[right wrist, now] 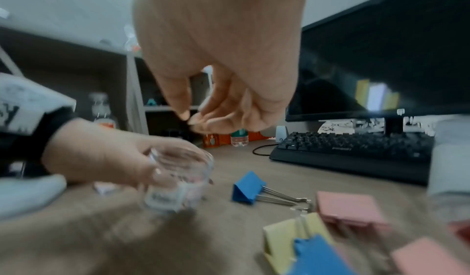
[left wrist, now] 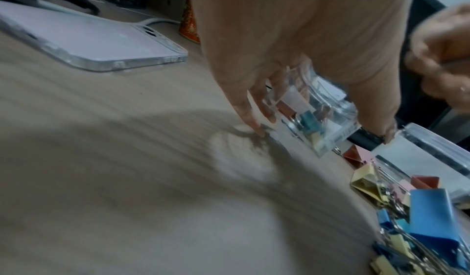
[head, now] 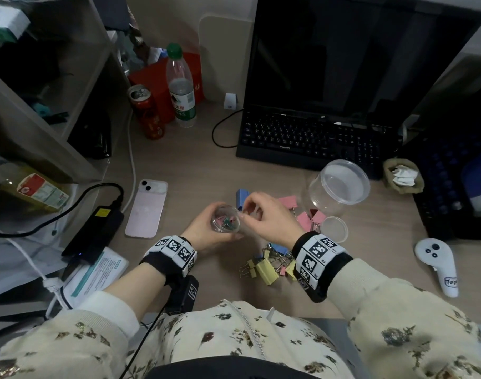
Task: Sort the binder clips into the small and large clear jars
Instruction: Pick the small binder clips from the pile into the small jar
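My left hand (head: pixel 226 222) grips the small clear jar (head: pixel 223 218) from the left, just above the desk. It has several small clips inside, pink and green among them. My right hand (head: pixel 244 211) hovers at the jar's right rim. Its thumb and fingertips (right wrist: pixel 183 115) are bent close together, and nothing shows between them in the right wrist view. The large clear jar (head: pixel 339 183) stands open and empty at the right. Large clips lie around: a blue one (right wrist: pixel 248 189) and pink ones (head: pixel 288 201). A mixed pile of yellow and blue clips (head: pixel 269 265) lies under my right wrist.
A clear round lid (head: pixel 334 229) lies below the large jar. A pink phone (head: pixel 147 209) and a black power adapter (head: pixel 97 231) lie to the left. At the back are a keyboard (head: pixel 315 138), a can (head: pixel 146 113) and a bottle (head: pixel 182 88). A white controller (head: pixel 438 263) lies at the right.
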The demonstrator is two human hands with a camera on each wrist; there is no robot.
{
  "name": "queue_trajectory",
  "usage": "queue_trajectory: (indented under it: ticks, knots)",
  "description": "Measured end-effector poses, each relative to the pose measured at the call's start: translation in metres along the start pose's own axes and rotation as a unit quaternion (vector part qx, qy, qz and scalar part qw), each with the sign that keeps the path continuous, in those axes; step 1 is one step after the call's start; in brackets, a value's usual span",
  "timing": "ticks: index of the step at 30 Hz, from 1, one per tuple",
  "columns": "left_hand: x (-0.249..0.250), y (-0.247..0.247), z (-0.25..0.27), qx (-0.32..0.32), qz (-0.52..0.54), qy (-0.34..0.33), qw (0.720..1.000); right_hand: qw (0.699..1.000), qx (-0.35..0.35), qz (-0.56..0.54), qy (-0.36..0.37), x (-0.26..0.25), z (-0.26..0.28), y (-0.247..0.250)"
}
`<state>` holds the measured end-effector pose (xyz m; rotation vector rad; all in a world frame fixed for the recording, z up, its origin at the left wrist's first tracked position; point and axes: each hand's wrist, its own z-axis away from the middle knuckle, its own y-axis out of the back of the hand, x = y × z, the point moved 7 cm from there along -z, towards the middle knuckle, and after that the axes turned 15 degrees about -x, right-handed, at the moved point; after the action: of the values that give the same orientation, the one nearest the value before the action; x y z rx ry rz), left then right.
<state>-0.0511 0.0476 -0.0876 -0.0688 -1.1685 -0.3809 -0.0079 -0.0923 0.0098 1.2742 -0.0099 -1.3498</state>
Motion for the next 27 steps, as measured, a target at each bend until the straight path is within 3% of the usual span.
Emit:
queue_trajectory:
  ticks: [2, 5, 7, 11, 27]
  knots:
    - [-0.002, 0.005, 0.004, 0.017, 0.000, 0.001, 1.000, 0.993, -0.095, 0.068, -0.035, 0.008, 0.001, -0.016]
    - [-0.004, 0.010, 0.010, 0.038, -0.010, 0.002, 0.999, 0.951, -0.251, 0.158, -0.086, 0.021, 0.005, -0.054]
    - [-0.003, 0.009, 0.013, 0.045, -0.009, 0.000, 0.999, 0.929, -0.291, 0.214, -0.074, 0.022, 0.009, -0.073]
    - [0.000, 0.004, 0.018, 0.043, -0.004, -0.013, 0.999, 0.906, -0.291, 0.302, -0.053, 0.023, 0.016, -0.098]
    - [0.012, 0.002, 0.021, 0.046, -0.035, -0.015, 0.998, 0.932, -0.188, 0.300, -0.081, 0.046, 0.007, -0.089]
